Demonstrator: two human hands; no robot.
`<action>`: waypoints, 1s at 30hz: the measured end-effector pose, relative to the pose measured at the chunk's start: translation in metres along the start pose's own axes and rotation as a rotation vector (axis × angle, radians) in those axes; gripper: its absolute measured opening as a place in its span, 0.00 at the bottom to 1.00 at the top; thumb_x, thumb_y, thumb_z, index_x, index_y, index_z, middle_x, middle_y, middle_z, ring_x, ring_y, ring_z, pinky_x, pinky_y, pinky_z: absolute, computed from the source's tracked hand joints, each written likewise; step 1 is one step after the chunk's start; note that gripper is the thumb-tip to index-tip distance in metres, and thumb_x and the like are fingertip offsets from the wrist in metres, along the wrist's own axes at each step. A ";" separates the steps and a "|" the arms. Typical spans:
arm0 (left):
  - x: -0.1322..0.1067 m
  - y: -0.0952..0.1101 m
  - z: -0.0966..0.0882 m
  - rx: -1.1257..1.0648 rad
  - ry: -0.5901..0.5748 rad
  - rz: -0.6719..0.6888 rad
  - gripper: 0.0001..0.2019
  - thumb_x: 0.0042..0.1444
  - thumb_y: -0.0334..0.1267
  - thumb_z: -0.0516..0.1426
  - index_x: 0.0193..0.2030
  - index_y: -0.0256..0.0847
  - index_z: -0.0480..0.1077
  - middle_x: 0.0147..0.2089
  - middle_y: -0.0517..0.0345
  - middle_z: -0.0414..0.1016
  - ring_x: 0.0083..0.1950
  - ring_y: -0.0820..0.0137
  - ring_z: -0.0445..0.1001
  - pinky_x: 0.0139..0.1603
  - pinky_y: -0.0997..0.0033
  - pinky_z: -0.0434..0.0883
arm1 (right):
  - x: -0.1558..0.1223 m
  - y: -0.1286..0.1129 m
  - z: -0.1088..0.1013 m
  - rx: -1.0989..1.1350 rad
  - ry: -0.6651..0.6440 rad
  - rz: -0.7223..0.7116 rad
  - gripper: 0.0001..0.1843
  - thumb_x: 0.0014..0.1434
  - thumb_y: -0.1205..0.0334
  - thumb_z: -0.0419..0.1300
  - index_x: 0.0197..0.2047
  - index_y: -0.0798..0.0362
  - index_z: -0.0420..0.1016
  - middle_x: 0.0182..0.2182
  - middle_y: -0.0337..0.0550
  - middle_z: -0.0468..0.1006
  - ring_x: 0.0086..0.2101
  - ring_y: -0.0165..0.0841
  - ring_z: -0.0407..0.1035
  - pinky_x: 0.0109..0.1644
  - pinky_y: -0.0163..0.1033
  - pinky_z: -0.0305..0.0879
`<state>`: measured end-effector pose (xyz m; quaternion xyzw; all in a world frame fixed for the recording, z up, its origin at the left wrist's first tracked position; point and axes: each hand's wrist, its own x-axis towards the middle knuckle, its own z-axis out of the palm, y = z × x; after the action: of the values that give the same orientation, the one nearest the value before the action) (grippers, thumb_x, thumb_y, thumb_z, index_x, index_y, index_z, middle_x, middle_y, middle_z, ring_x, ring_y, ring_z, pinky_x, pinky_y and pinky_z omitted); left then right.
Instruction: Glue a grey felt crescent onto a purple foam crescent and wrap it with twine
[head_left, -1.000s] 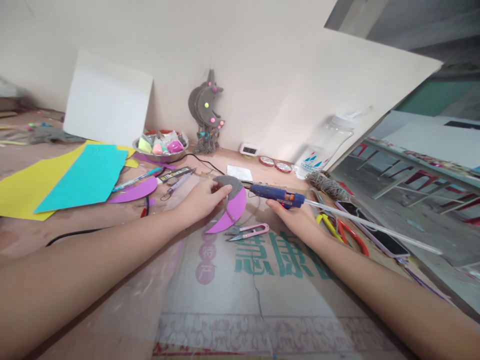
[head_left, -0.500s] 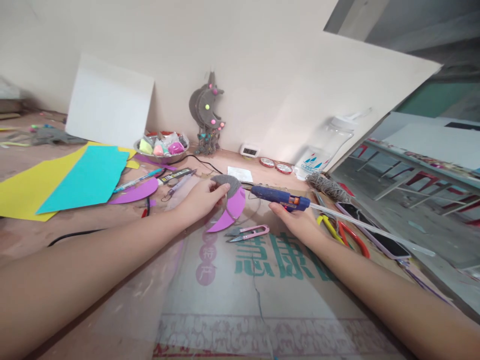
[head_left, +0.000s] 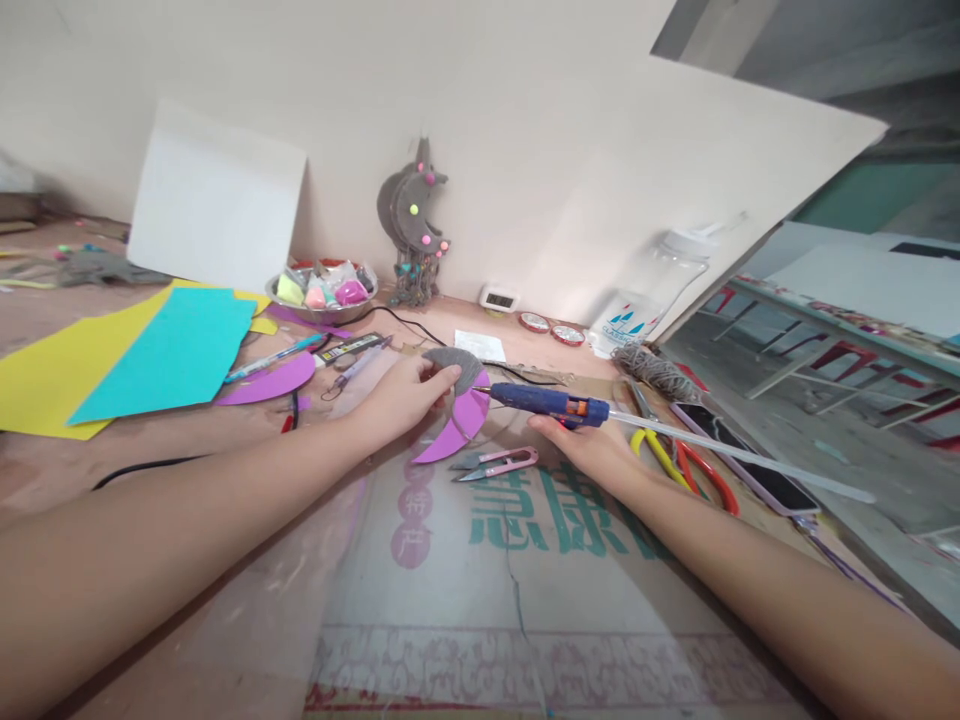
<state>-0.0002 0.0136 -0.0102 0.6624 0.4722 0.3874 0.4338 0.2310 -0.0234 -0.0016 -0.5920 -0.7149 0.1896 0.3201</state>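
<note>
My left hand [head_left: 409, 392] pinches a purple crescent moon cutout [head_left: 457, 428] whose upper part is wrapped in grey yarn [head_left: 459, 364]. A strand of yarn trails from it over the board. My right hand [head_left: 581, 440] is closed around a blue hot glue gun [head_left: 540, 402] with a long clear glue stick [head_left: 735, 453] coming out of its back. The gun's nozzle meets the crescent near the edge of the wrapped yarn; whether it touches, I cannot tell. Pink-handled thread snips [head_left: 499, 462] lie just below the crescent.
A printed cardboard sheet [head_left: 450, 600] lies under my hands. On the right are pliers [head_left: 701, 475], a phone [head_left: 742, 455] and a yarn skein [head_left: 660, 372]. At left lie blue paper [head_left: 169, 350] and yellow paper [head_left: 67, 370]. A bowl [head_left: 322, 312] and bottle [head_left: 649, 290] stand behind.
My right hand has brought the glue gun leftward, so its nozzle now reaches the crescent. My left hand holds the crescent in nearly the same place.
</note>
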 end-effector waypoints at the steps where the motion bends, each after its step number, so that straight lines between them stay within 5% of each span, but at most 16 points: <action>1: 0.000 0.000 0.000 0.009 0.003 0.009 0.17 0.56 0.46 0.51 0.20 0.39 0.62 0.17 0.64 0.62 0.18 0.77 0.60 0.21 0.76 0.57 | 0.000 -0.001 0.000 0.010 -0.002 0.002 0.12 0.50 0.49 0.60 0.35 0.45 0.77 0.34 0.37 0.82 0.37 0.40 0.76 0.43 0.45 0.73; 21: -0.003 0.006 -0.002 -0.013 -0.024 -0.053 0.17 0.56 0.46 0.51 0.20 0.39 0.61 0.15 0.66 0.59 0.15 0.78 0.57 0.17 0.77 0.54 | 0.000 -0.004 0.000 -0.029 0.094 0.094 0.14 0.47 0.47 0.62 0.29 0.50 0.74 0.30 0.39 0.81 0.35 0.41 0.75 0.42 0.44 0.73; 30: -0.001 -0.002 -0.001 0.016 -0.001 0.012 0.19 0.55 0.49 0.51 0.20 0.39 0.62 0.17 0.63 0.62 0.16 0.76 0.60 0.18 0.75 0.56 | 0.001 -0.002 0.001 -0.018 0.107 0.058 0.16 0.50 0.47 0.61 0.37 0.49 0.77 0.38 0.40 0.81 0.43 0.42 0.74 0.49 0.44 0.70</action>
<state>-0.0017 0.0127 -0.0117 0.6689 0.4711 0.3856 0.4265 0.2284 -0.0234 -0.0006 -0.6246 -0.6811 0.1601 0.3470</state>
